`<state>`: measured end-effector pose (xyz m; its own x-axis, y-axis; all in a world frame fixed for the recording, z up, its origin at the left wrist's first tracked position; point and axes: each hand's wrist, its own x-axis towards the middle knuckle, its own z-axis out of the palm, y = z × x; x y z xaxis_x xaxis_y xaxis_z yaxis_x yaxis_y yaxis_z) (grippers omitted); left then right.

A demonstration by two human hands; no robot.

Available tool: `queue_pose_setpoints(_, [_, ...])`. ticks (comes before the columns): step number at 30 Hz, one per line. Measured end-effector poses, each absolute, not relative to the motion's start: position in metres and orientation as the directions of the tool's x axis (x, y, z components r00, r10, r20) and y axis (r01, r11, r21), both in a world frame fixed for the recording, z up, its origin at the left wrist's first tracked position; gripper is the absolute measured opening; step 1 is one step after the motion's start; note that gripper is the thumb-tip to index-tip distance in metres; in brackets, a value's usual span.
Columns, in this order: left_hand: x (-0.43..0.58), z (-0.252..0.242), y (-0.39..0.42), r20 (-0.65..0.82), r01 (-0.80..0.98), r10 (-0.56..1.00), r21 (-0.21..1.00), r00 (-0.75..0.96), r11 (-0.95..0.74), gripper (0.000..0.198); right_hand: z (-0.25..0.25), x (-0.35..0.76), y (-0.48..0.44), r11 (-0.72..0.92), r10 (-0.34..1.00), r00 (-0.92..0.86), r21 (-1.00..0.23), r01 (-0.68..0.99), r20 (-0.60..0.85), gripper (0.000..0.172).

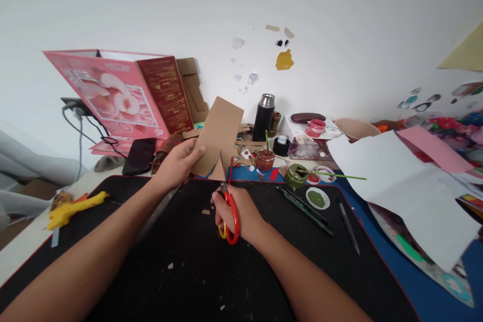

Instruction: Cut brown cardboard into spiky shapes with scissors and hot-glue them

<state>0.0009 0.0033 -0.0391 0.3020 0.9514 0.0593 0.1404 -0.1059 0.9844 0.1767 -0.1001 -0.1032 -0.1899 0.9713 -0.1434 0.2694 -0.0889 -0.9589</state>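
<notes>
My left hand (183, 159) grips a flat brown piece of cardboard (219, 128) by its left edge, thumb on the near face, and holds it tilted above the far side of the black mat (211, 271). Below it, my right hand (237, 210) is closed around the red and yellow handles of a pair of scissors (233, 216). The scissor blades point up and away, at the cardboard's lower edge, where a pointed flap (218, 171) stands partly separated from the sheet. How deep the blades sit in the cut is hard to make out.
A pink fruit-printed box (124, 95) stands at the left, with a phone (139, 156) and a yellow glue gun (73, 210) nearby. Behind the mat are a black thermos (264, 118) and paint jars (295, 176). A green cutter (306, 210) and a pen (349, 227) lie right.
</notes>
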Motion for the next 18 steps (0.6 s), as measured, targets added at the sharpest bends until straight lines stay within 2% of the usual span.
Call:
queue_pose_setpoints(3, [-0.0006,-0.0367,0.0025,0.068,0.115,0.947,0.987,0.315,-0.11,0.062,-0.1045,0.175,-0.1011,-0.144,0.959,-0.221,-0.975,0.17,-0.18,0.016])
queue_pose_setpoints(7, [-0.0017,-0.0342,0.0007,0.077,0.112,0.951,0.987,0.3,-0.115,0.061,-0.1048,0.1757,-0.1015,-0.107,0.962,-0.239,-0.989,0.101,-0.128,0.019])
queue_pose_setpoints(12, [-0.0009,-0.0316,-0.0013,0.062,0.068,0.952,0.994,0.3,-0.086,0.062,-0.1077,0.1773,-0.1007,-0.082,0.96,-0.265,-0.995,0.05,-0.093,0.04])
queue_pose_setpoints(18, [-0.0004,-0.0292,-0.002,0.086,0.09,0.956,0.989,0.282,-0.115,0.06,-0.107,0.1724,-0.0998,-0.151,0.95,-0.279,-0.988,-0.011,-0.142,0.068])
